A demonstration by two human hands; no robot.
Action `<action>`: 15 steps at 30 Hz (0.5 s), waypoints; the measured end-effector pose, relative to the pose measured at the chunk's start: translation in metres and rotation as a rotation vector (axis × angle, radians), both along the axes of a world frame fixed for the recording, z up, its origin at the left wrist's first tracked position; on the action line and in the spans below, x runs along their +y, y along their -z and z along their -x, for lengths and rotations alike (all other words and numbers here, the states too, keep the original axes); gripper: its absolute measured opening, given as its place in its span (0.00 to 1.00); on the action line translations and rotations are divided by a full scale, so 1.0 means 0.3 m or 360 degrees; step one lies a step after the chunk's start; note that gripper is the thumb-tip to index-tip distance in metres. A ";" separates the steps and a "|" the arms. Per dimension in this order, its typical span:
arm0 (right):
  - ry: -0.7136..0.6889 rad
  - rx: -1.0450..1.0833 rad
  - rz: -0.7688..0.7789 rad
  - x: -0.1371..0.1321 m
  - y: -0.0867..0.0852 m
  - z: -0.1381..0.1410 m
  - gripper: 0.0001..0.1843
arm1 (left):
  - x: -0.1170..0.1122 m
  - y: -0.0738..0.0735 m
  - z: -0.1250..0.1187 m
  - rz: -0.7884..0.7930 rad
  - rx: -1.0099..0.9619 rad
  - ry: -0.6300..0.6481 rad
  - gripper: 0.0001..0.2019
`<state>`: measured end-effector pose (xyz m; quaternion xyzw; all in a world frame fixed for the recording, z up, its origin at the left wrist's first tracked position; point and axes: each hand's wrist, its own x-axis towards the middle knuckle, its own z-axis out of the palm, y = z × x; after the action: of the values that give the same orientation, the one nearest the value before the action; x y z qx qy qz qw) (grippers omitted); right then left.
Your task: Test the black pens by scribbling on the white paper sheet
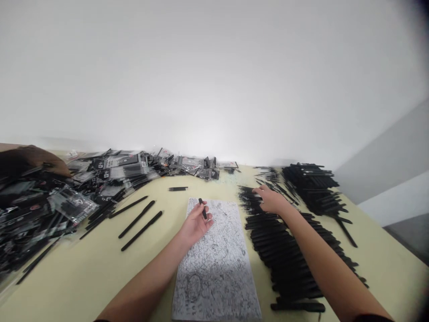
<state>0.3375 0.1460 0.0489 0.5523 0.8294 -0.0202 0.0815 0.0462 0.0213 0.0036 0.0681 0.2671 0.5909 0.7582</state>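
Note:
My left hand [197,222] is closed on a short black pen cap [202,208], held above a sheet covered in dense black-and-white line drawing [216,264]. My right hand [271,199] reaches to the right, palm down, fingers resting on the far end of a long row of black pens [284,250]. Whether its fingers grip a pen is hidden.
A pale yellow table [83,273] carries a big heap of packaged pens in clear bags [67,192] at the left and back. Three loose black pens [140,223] lie left of the sheet. Another stack of black pens [311,183] sits at the far right. A white wall stands behind.

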 end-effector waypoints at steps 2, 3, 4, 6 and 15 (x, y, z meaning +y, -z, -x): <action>-0.0018 -0.0114 0.0075 0.024 0.011 0.016 0.32 | -0.006 0.003 -0.003 0.0010 0.0041 0.0053 0.15; -0.0032 -0.0131 0.0089 0.032 0.015 0.026 0.31 | -0.008 0.004 -0.003 0.0022 0.0057 0.0071 0.16; -0.0044 -0.0133 0.0091 0.039 0.018 0.036 0.30 | -0.009 0.004 -0.002 0.0035 0.0066 0.0081 0.16; -0.0058 -0.0130 0.0092 0.050 0.024 0.047 0.28 | -0.009 0.004 0.002 0.0057 0.0067 0.0086 0.17; -0.0210 -0.0128 0.0106 0.076 0.052 0.008 0.16 | -0.008 0.007 0.016 0.0091 0.0045 0.0153 0.22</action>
<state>0.3351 0.1689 0.0333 0.4939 0.8589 -0.0200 0.1343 0.0413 0.0190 0.0016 0.0676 0.2910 0.5449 0.7835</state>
